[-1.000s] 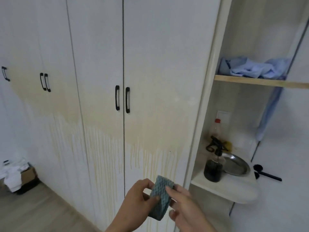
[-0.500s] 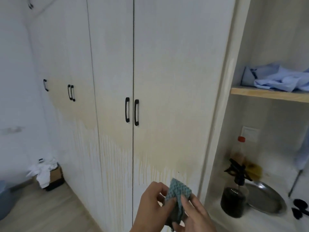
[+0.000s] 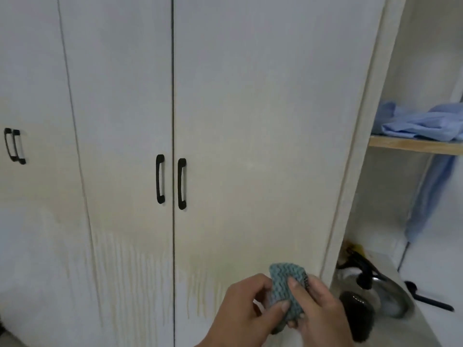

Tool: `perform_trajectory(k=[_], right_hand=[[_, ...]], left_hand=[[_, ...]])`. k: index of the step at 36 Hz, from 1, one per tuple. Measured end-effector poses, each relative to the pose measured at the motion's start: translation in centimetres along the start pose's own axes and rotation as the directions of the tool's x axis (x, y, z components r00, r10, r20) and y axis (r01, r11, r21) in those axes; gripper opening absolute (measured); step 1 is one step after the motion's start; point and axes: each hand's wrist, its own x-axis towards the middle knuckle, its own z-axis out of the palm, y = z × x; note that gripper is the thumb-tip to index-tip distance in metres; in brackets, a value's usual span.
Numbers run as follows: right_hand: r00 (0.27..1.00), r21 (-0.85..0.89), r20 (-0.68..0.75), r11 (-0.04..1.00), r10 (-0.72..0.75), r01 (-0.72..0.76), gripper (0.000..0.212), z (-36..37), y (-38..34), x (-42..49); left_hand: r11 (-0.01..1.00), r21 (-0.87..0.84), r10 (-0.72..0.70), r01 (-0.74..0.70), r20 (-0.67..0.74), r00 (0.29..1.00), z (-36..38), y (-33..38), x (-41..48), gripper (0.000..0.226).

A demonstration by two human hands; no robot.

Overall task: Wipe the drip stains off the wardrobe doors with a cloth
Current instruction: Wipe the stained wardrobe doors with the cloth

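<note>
White wardrobe doors (image 3: 250,108) across most of the head view, all shut, with black handles (image 3: 160,179) paired at the seams. Yellowish drip stains (image 3: 130,266) from about handle height downward: a broad haze above, thin vertical runs below, plain on the middle doors and fainter on the far-left one. Low and right of centre, a small blue-green knitted cloth (image 3: 288,289), folded into a pad, held in front of the lower part of the right-hand door and seemingly off its surface. Left hand (image 3: 245,311) curled round the cloth's left edge, thumb across its face; right hand (image 3: 323,319) pinching the right edge, thumb on top. Off to the right, an open bay with a wooden shelf (image 3: 413,145) carrying crumpled blue clothing (image 3: 421,123), and lower down a dark spray bottle (image 3: 355,306) beside a metal pan (image 3: 395,301). Judged as the readying step: pad being squared up, no wiping begun. To do it well: settle the pad flat in one hand, fingers spread behind it for even pressure; start at the top of the haze and work down along the runs, pushing loosened dirt onto parts not yet wiped; overlap the strokes; go round the handles rather than over them; refold to a clean face once soiled. Dampness of the cloth impossible to tell; smearing likely if dry.
</note>
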Motion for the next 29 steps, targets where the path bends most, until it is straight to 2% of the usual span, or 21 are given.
perform_trajectory(k=[2,5,8,9,12,13,15,18,20,23,26,28,29], right_hand=[[0.998,-0.018,-0.053,0.999,-0.041,0.040,0.015,2.2,1.0,0.3],[0.992,0.024,-0.127,0.999,-0.026,0.029,0.016,5.8,1.9,0.3],[0.981,0.043,-0.186,0.997,-0.049,0.058,0.006,10.9,2.9,-0.1],[0.980,0.031,-0.189,0.997,-0.063,0.070,0.007,12.1,3.0,-0.4],[0.970,-0.046,-0.230,0.996,-0.082,0.073,0.010,15.5,3.4,0.0],[0.967,-0.070,-0.238,0.995,-0.087,0.073,0.009,16.5,3.2,0.2],[0.964,-0.130,-0.234,0.986,-0.129,0.101,0.005,18.5,2.2,0.4],[0.916,-0.313,-0.212,0.912,-0.340,0.266,0.006,22.0,-0.5,1.1],[0.808,-0.468,-0.172,0.768,-0.564,0.437,0.006,23.9,-3.3,1.7],[0.508,-0.682,-0.036,0.393,-0.861,0.617,0.008,26.7,-7.5,3.1],[0.209,-0.825,0.160,-0.015,-0.965,0.564,0.017,28.9,-10.7,4.8],[0.064,-0.869,0.254,-0.199,-0.965,0.453,0.018,30.1,-12.1,6.1],[0.012,-0.882,0.276,-0.248,-0.961,0.401,0.018,30.7,-12.4,6.6]], left_hand=[[1.000,-0.008,0.026,-0.026,0.059,0.998,-2.4,-1.4,0.8,0.010],[0.998,0.025,0.062,-0.066,0.137,0.989,-5.7,-3.1,1.7,0.009],[0.993,0.053,0.087,-0.101,0.223,0.971,-10.2,-5.2,2.9,0.033],[0.993,0.062,0.081,-0.099,0.242,0.967,-11.4,-5.5,3.2,0.031],[0.989,0.084,0.095,-0.124,0.283,0.954,-15.4,-7.4,4.5,0.003],[0.980,0.113,0.125,-0.163,0.289,0.949,-16.5,-8.0,4.7,0.014],[0.950,0.173,0.212,-0.259,0.247,0.945,-18.6,-9.0,5.2,0.029],[0.892,0.283,0.347,-0.352,0.068,0.935,-22.9,-9.5,6.2,0.021],[0.869,0.367,0.397,-0.331,-0.118,0.910,-25.9,-9.1,7.7,0.012],[0.870,0.429,0.381,-0.245,-0.267,0.885,-30.2,-7.7,10.4,0.010],[0.818,0.517,0.454,-0.253,-0.309,0.836,-33.5,-5.6,13.2,0.016],[0.707,0.642,0.583,-0.295,-0.296,0.756,-35.6,-4.0,15.2,0.026],[0.628,0.722,0.634,-0.290,-0.258,0.729,-36.5,-3.5,16.1,0.033]])
